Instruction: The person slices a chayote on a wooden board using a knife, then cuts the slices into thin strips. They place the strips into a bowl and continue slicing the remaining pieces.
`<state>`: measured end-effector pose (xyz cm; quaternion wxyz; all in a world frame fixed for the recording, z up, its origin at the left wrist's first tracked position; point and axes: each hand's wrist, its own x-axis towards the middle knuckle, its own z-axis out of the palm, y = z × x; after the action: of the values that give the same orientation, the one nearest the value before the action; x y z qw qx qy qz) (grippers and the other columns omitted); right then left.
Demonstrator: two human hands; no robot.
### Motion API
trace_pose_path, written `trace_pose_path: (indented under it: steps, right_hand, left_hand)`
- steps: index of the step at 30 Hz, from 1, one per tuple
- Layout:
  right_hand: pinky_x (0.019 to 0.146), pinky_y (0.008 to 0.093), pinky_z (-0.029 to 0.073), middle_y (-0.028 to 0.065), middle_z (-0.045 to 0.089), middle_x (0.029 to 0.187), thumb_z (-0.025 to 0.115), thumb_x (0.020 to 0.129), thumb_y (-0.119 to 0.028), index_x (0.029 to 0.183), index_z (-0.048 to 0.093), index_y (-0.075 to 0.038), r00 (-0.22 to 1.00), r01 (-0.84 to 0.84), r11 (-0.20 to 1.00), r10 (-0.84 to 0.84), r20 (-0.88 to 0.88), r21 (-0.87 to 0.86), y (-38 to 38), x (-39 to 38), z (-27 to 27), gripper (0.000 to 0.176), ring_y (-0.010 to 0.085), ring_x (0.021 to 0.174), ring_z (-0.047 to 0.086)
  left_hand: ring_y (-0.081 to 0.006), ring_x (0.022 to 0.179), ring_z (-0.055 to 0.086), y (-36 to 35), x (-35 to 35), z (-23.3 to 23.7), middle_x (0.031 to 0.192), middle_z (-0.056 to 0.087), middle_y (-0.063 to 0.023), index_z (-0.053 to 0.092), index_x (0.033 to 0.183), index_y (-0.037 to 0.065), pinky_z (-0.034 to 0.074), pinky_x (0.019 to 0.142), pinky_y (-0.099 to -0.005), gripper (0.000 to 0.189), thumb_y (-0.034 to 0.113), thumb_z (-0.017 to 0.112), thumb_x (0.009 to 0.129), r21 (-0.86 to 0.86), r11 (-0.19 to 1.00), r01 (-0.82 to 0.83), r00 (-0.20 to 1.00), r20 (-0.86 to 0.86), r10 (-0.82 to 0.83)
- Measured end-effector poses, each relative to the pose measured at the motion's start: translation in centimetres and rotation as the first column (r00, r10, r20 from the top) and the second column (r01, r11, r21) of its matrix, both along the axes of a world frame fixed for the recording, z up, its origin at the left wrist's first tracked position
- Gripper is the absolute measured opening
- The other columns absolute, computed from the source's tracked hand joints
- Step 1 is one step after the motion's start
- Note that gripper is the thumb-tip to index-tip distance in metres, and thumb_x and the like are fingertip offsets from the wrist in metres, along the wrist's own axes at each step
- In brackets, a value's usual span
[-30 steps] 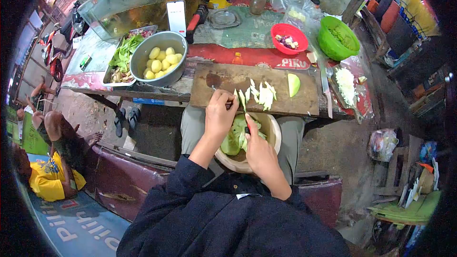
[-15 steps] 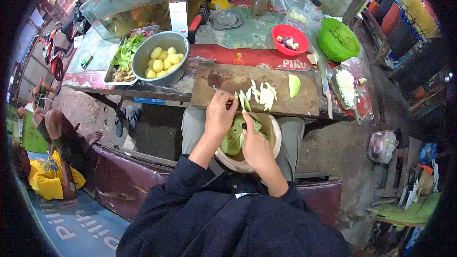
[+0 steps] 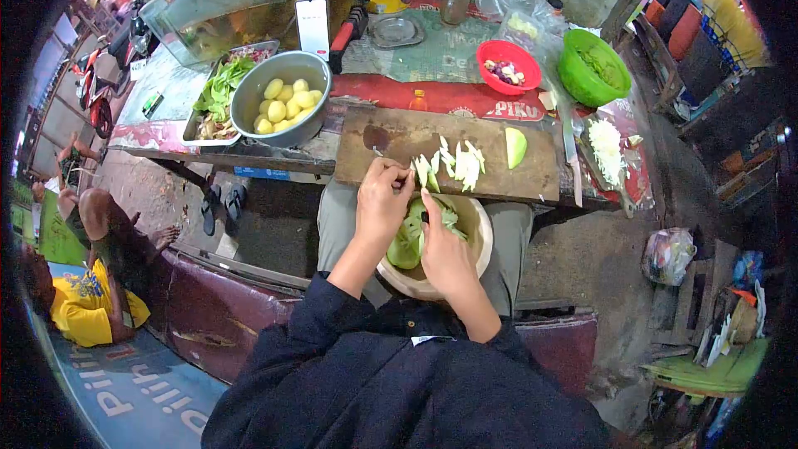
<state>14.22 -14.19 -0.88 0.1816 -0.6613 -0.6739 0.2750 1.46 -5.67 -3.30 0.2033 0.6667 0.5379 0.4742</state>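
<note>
At the front edge of the wooden cutting board [image 3: 382, 137], my left hand [image 3: 385, 199] is closed, its fingertips pinching pale green chayote pieces. My right hand [image 3: 449, 256] is wrapped round a knife [image 3: 426, 218] with a dark handle. Its index finger stretches forward beside the chayote, and the blade is mostly hidden. Cut chayote strips [image 3: 465, 165] lie on the board just ahead of my fingers. Further right on it rests an uncut chayote wedge [image 3: 516, 147]. Below my hands, a pale round bowl [image 3: 482, 237] between my legs holds large green chayote pieces [image 3: 405, 241].
Left of the board stands a grey pot [image 3: 320, 116] of peeled potatoes, beside a tray of greens [image 3: 224, 83]. A red bowl [image 3: 490, 54], green basket [image 3: 573, 83], another knife [image 3: 572, 158] and a small board of white shreds [image 3: 607, 154] are right. A person in yellow [image 3: 83, 303] sits left.
The view has shifted very slightly. Both hands stay at the board's front edge, with the right fingertip a little further left by the chayote strips.
</note>
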Motion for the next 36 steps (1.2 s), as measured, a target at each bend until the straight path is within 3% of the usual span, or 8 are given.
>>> trace_pose_path:
  steps: [9,24,27,29,30,31,33,36]
  right_hand:
    - [0.069,0.0581,0.051,0.0293,0.068,0.084,0.044,0.103,-0.014,0.157,0.025,-0.017,0.995,0.021,0.999,-0.016,-0.094,0.047,-1.5,0.9,1.5,0.057,0.0471,0.077,0.067]
    - [0.070,0.0589,0.051,0.0289,0.068,0.086,0.043,0.104,-0.020,0.154,0.027,-0.020,0.998,-0.023,0.995,0.017,-0.068,-0.096,-3.4,2.6,2.4,0.053,0.0487,0.079,0.066]
    - [0.071,0.0584,0.051,0.0274,0.069,0.089,0.047,0.103,-0.021,0.150,0.033,-0.023,1.000,-0.012,0.983,0.007,-0.028,-0.183,-4.7,4.9,4.0,0.049,0.0481,0.080,0.067]
    - [0.074,0.0558,0.051,0.0285,0.068,0.091,0.052,0.102,-0.023,0.147,0.039,-0.025,0.998,-0.041,0.997,0.044,0.036,-0.071,-5.1,6.8,4.2,0.047,0.0492,0.087,0.066]
    - [0.074,0.0548,0.052,0.0260,0.069,0.092,0.054,0.101,-0.024,0.143,0.043,-0.025,0.995,-0.051,0.992,0.061,0.083,-0.117,-5.1,7.6,4.5,0.044,0.0480,0.087,0.066]
    - [0.074,0.0548,0.052,0.0260,0.069,0.092,0.054,0.101,-0.024,0.143,0.043,-0.025,0.995,-0.046,0.992,0.056,0.085,-0.113,-5.2,8.2,4.6,0.044,0.0480,0.087,0.066]
    - [0.073,0.0548,0.052,0.0247,0.069,0.092,0.055,0.100,-0.025,0.142,0.044,-0.025,0.989,-0.059,0.984,0.081,0.122,-0.169,-5.3,9.2,4.7,0.043,0.0472,0.087,0.066]
    - [0.074,0.0544,0.051,0.0241,0.069,0.092,0.056,0.100,-0.026,0.142,0.046,-0.026,0.991,-0.028,0.982,0.051,0.122,-0.188,-5.3,9.8,4.7,0.043,0.0468,0.088,0.067]
  left_hand:
    - [-0.0274,0.081,0.068,-0.2,-0.1,-0.4,0.099,0.063,-0.0131,0.069,0.090,-0.003,0.056,0.071,-0.0351,0.009,0.005,0.073,0.087,0.023,1.000,-0.003,1.000,-0.006,0.003]
    - [-0.0296,0.080,0.068,-0.2,-0.4,0.2,0.098,0.064,-0.0145,0.068,0.093,-0.003,0.056,0.073,-0.0364,0.010,0.005,0.071,0.089,0.026,1.000,-0.012,1.000,-0.003,0.012]
    - [-0.0330,0.085,0.067,1.7,-0.6,0.8,0.100,0.066,-0.0159,0.069,0.100,-0.001,0.055,0.078,-0.0385,0.012,0.007,0.067,0.092,0.047,0.997,0.068,0.997,-0.023,-0.067]
    - [-0.0344,0.095,0.066,4.2,0.1,1.6,0.103,0.069,-0.0151,0.071,0.106,0.002,0.053,0.087,-0.0404,0.016,0.008,0.061,0.096,0.210,0.941,0.265,0.959,-0.163,-0.233]
    - [-0.0356,0.108,0.064,5.2,0.7,2.9,0.112,0.070,-0.0139,0.071,0.111,0.003,0.050,0.095,-0.0424,0.020,0.013,0.060,0.097,0.057,0.918,0.393,0.909,-0.176,-0.378]
    - [-0.0356,0.108,0.064,6.4,1.6,3.3,0.112,0.070,-0.0139,0.071,0.111,0.003,0.050,0.095,-0.0424,0.020,0.013,0.060,0.097,0.061,0.916,0.398,0.907,-0.176,-0.382]
    - [-0.0339,0.118,0.061,8.2,3.8,4.1,0.120,0.070,-0.0128,0.071,0.116,0.004,0.048,0.102,-0.0421,0.026,0.019,0.057,0.101,0.050,0.716,0.696,0.695,-0.295,-0.655]
    - [-0.0336,0.116,0.062,9.9,5.9,2.1,0.125,0.068,-0.0140,0.071,0.117,0.004,0.047,0.103,-0.0442,0.033,0.028,0.052,0.104,0.058,0.602,0.796,0.575,-0.383,-0.723]
